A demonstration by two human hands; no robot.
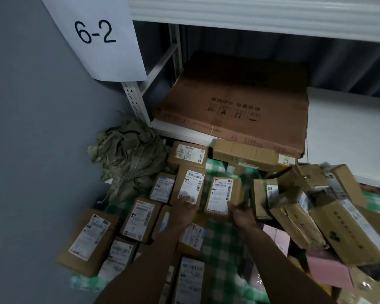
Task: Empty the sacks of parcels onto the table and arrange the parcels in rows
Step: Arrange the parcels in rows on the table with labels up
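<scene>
While the left hand (184, 206) lies flat on one parcel (190, 186) and the right hand (239, 210) grips another parcel (223, 195), the leaning heap of boxes (316, 207) beside them could slide into the rows.

We are reaching both bare forearms forward and up from the lower edge of the head view, the two running nearly parallel and close together. Our left hand (184, 207) is lying palm down with its fingers stretched flat and pointing away from us, pressing on what is under it. Our right hand (239, 212) is sitting just beside it at the same reach, its fingers curling round the near right edge of what it is gripping, the thumb on top.
</scene>
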